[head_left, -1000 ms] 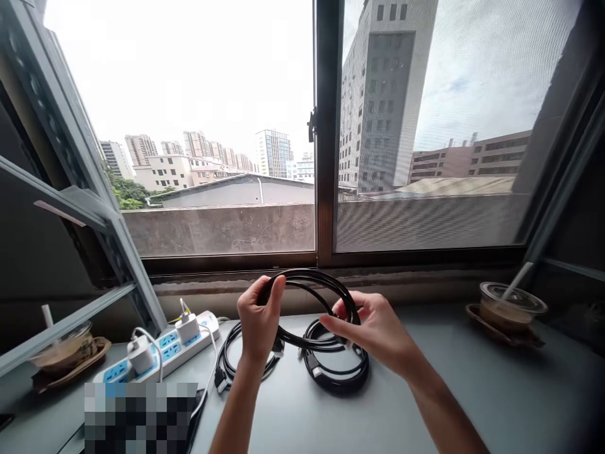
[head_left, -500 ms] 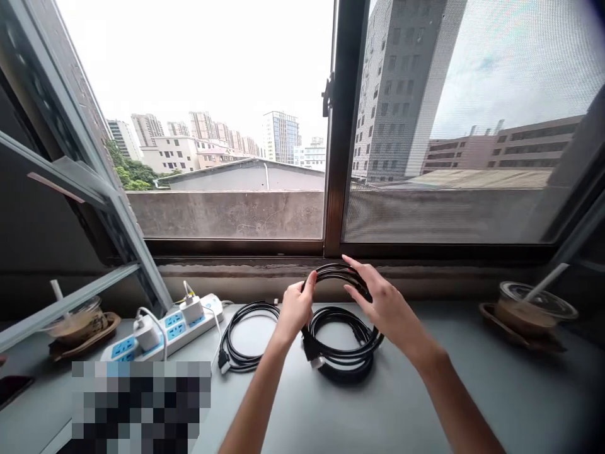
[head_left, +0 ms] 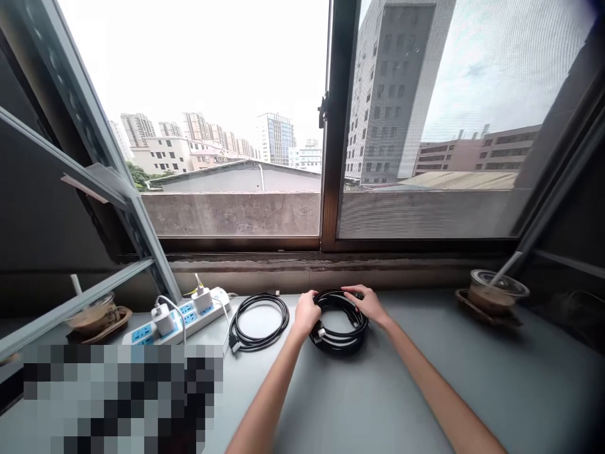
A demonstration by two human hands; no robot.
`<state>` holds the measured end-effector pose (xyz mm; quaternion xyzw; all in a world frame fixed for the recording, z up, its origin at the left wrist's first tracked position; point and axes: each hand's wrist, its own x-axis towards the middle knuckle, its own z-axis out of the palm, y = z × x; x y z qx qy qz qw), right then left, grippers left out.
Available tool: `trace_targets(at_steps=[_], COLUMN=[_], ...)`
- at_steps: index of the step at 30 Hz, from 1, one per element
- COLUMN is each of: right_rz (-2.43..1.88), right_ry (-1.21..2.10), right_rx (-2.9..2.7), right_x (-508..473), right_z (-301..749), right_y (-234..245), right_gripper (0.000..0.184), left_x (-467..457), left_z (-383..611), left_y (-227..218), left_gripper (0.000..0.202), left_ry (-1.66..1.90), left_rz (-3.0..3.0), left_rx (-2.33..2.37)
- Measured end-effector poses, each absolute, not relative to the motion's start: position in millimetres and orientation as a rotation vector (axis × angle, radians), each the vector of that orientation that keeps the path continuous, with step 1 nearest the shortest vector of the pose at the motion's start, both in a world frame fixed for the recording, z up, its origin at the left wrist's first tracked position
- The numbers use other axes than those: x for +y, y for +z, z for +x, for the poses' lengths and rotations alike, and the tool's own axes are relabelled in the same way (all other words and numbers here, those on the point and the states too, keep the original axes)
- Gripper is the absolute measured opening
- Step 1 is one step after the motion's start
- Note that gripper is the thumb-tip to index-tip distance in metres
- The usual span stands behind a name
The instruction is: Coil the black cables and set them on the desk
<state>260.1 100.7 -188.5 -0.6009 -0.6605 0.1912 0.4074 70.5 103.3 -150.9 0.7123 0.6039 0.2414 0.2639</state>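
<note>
In the head view, we see the thick black stack of coiled rubbery cable resting on the smooth grey counter, in front of the window wall. Our left hand curls over the left rim of this stack, but its fingertips are hidden, so we cannot tell if it is pinching. Our right hand is loosely spread at the far right rim, with thumb and fingers apart, and we cannot say how firmly it touches. A thinner, round black coil of cable lies flat to the left, near the stack but apart from it.

In our judgement, the upper loops could slide off or spring open if the hands let go unevenly, because we see no tie around them. The pale connector end at the stack's left inner side could also catch on a loop and pull it out of shape.

Some parts are difficult to make out. The loops overlap so closely that we cannot count the cables, and the hands cover part of the rim. A pixelated patch hides the lower left corner, and the grey metal frame partly covers the left plastic cup.
</note>
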Motion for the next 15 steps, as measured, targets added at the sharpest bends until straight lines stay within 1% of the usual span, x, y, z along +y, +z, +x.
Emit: trace_targets(at_steps=[3, 8, 15], right_rz=[-1.526, -1.549, -1.612], right_ry=[0.536, 0.493, 0.444], right_rx=[-1.635, -1.631, -1.703], right_x=[106.6, 108.4, 102.0], right_z=[261.9, 261.3, 261.3], right_y=[-192.0, -193.6, -200.7], right_gripper=[0.024, 0.026, 0.024], left_x=[106.4, 99.1, 92.4], left_z=[65.8, 68.2, 63.3], left_y=[-150.8, -146.0, -146.1], left_gripper=[0.024, 0.027, 0.025], left_ry=[0.615, 0.56, 0.462], left_rz=[1.988, 2.073, 2.091], left_rx=[1.681, 1.789, 1.871])
